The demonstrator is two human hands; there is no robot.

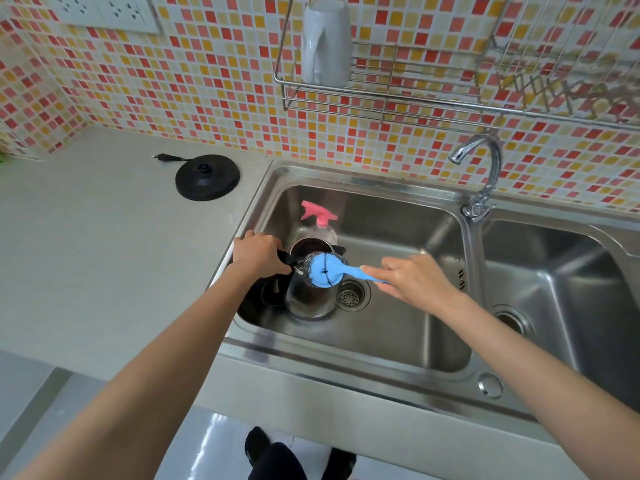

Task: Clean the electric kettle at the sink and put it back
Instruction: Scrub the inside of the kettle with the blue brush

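The electric kettle (310,299) stands upright in the left sink basin (398,323). The left hand (259,252) curls its fingers round the black handle. The right hand (412,275) pinches the blue scrub brush (325,270), head at the kettle mouth. We judge the steel body rigid, light when empty, slippery wet: grip the handle. We read no brand or label.
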